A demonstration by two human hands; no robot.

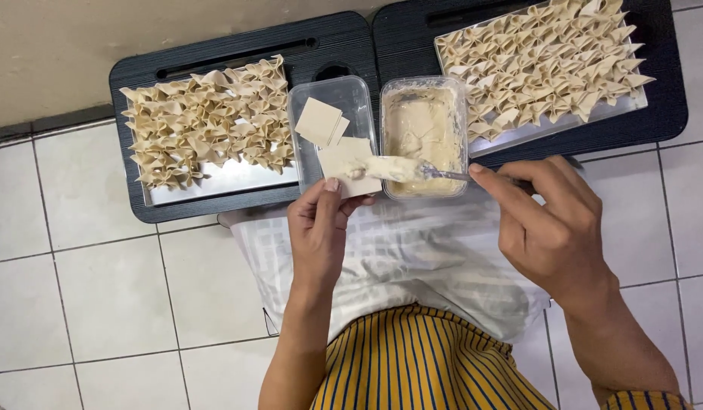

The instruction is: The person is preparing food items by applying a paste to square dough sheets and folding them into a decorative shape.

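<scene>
Nearest is a yellow striped garment (412, 364) over the person's lap, with a white checked cloth (412, 258) spread just beyond it on the tiled floor (101, 304). Above the cloth, the left hand (319, 228) is closed on a square dough wrapper (350, 165), pinched between thumb and fingers and held flat. The right hand (552, 220) grips the handle of a spoon (442, 174) narrowly, and the spoon's bowl lies on the wrapper, spreading a pale lump of filling (385, 168) across it.

Just beyond the hands stand two clear plastic tubs side by side. The left tub (330, 99) holds only a few flat wrappers (319, 121), so the stack looks nearly used up. The right tub (423, 129) has filling smeared over its floor and walls, apparently well down.

Farther off, two metal trays sit on black lap tables (344, 45). The left tray (222, 178) is mostly covered with folded dumplings (207, 121), with a bare strip along its near edge. The right tray (556, 125) is packed with more folded dumplings (541, 64), almost edge to edge.

Judging from this, most of the folding seems done: many pieces are finished, few wrappers remain, and the one in hand is filled but not yet folded
</scene>
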